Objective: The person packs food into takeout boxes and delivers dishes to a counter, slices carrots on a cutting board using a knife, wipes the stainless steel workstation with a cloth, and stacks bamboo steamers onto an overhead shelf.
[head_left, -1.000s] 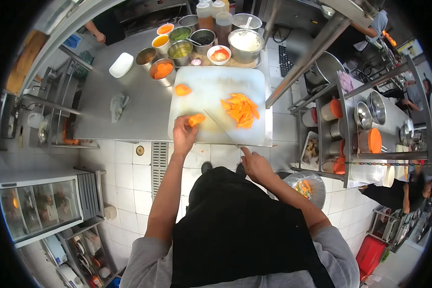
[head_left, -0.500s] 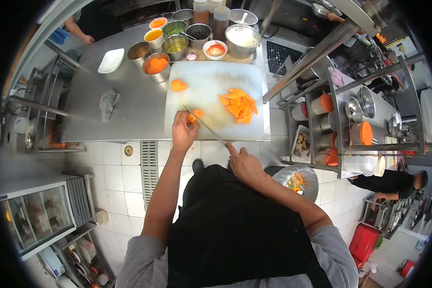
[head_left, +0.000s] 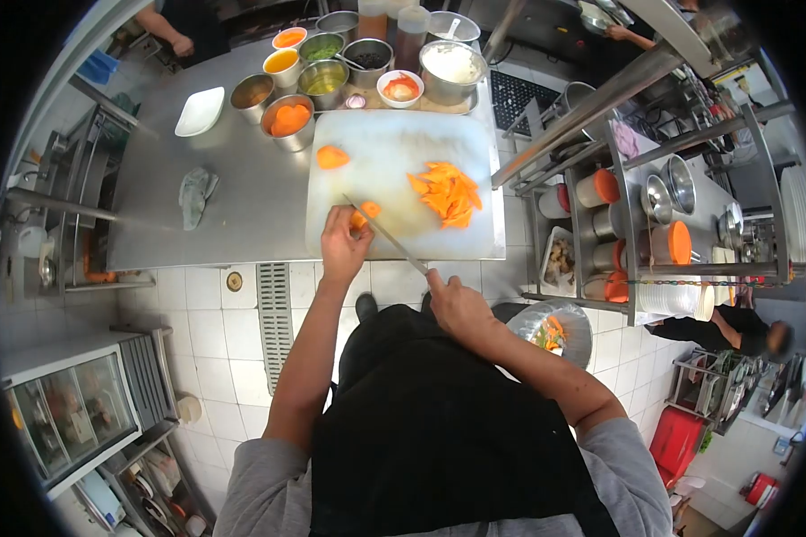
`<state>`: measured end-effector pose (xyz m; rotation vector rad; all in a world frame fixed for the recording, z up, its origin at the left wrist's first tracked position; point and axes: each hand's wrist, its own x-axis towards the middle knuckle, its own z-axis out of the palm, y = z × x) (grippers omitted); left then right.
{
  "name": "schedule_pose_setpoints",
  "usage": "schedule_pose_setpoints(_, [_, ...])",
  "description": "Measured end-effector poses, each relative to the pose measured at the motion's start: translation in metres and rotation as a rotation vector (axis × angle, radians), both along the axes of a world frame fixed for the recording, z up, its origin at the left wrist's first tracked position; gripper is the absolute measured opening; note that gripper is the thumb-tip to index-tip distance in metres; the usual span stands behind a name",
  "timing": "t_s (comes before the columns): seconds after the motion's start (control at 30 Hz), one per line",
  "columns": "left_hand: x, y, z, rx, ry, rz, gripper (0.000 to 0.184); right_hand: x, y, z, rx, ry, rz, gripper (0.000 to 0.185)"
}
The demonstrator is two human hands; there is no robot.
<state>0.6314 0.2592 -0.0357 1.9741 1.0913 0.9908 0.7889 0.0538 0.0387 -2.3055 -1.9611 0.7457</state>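
My right hand (head_left: pixel 459 309) is closed around the handle of a kitchen knife (head_left: pixel 387 236), whose blade points up and left over the front of the white cutting board (head_left: pixel 394 143). Close to the blade, my left hand (head_left: pixel 345 242) pinches an orange vegetable piece (head_left: pixel 364 215), perhaps carrot; the fingers cover part of it. Farther back on the board lies another orange piece (head_left: pixel 332 157). A heap of thin orange slices (head_left: pixel 448 194) rests on the board's right side.
Behind the board stand several metal pots, including one with orange pieces (head_left: pixel 291 118), a white bowl (head_left: pixel 400 88) and squeeze bottles (head_left: pixel 412 40). A white dish (head_left: pixel 200 112) and a grey cloth (head_left: pixel 196 197) lie leftward. A lined bin (head_left: pixel 560 336) with scraps stands below right.
My hands and the knife stay almost in the same place against the board. The view has shifted slightly. At the upper left, another person's hand has moved a little.
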Motion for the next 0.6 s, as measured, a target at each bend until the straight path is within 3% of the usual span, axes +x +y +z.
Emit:
schedule_pose_setpoints(0.3, [-0.002, 0.003, -0.003, 0.040, -0.033, -0.027, 0.036, -0.001, 0.023, -0.004, 0.081, -0.044, 0.017, 0.030])
schedule_pose_setpoints(0.6, [-0.002, 0.006, -0.014, 0.089, -0.061, -0.013, 0.031, 0.019, 0.040, -0.043, 0.283, 0.213, 0.063, 0.024])
